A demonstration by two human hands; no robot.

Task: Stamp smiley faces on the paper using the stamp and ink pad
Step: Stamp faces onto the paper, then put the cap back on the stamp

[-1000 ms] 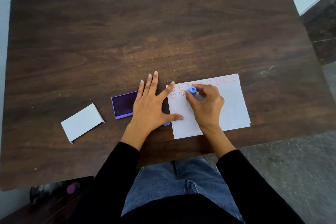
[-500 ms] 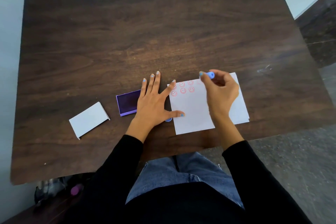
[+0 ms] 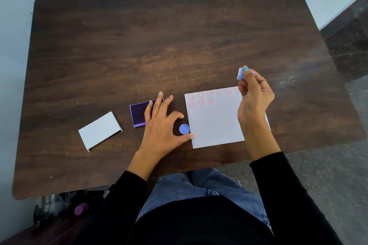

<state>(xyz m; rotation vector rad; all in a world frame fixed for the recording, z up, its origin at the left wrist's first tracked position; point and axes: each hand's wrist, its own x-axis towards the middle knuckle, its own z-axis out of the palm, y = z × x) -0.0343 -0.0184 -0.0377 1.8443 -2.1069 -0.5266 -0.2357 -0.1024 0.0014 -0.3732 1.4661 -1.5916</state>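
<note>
A white paper [image 3: 215,123] lies near the table's front edge, with several red smiley faces in two rows along its top. My right hand [image 3: 253,97] is raised above the paper's top right corner, pinching a small blue stamp [image 3: 240,73] between fingertips, its face turned left. My left hand [image 3: 162,123] hovers with fingers spread just left of the paper, the thumb tip at the paper's lower left edge. A round blue cap [image 3: 184,129] lies between thumb and forefinger. The open purple ink pad [image 3: 138,112] sits to the left, partly hidden by my fingers.
A white ink pad lid [image 3: 99,130] lies on the dark wooden table [image 3: 159,45] left of the pad. A dark bench or step edge shows at the far right. Below the table's front left, some objects rest on the floor.
My right hand lifted the stamp off the paper and moved up and to the right. My left hand came off the paper's left edge, uncovering the blue cap.
</note>
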